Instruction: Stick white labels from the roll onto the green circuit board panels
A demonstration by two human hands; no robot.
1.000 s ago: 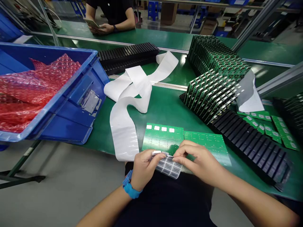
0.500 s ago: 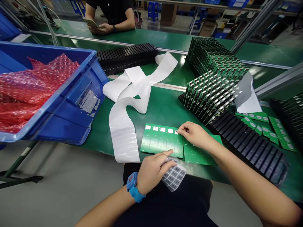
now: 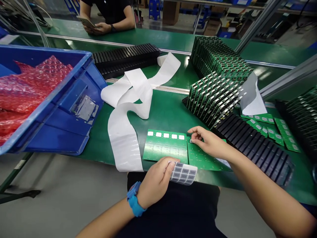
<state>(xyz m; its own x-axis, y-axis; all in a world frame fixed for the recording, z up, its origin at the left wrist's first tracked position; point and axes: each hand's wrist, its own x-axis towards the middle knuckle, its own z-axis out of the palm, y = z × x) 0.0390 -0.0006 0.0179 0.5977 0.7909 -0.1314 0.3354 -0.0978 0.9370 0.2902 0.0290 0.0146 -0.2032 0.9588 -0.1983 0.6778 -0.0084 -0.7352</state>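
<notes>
Two green circuit board panels lie side by side at the table's near edge. The left panel (image 3: 165,147) carries a row of several white labels along its top. My left hand (image 3: 155,180) is closed on a sheet of grey labels (image 3: 184,173) just below the panels. My right hand (image 3: 209,142) rests on the right panel (image 3: 201,158), fingers pinched on a small label at its top left corner.
A blue bin (image 3: 59,109) with red bubble wrap stands at the left. White backing strip (image 3: 123,132) curls across the green table. Racks of upright boards (image 3: 215,96) and black slotted trays (image 3: 252,145) fill the right. Across the table, another person holds a phone (image 3: 86,22).
My right hand left the label sheet, reached to the left panel's top row, then shifted right onto the second panel. The left panel gained a label. My left hand kept the sheet.
</notes>
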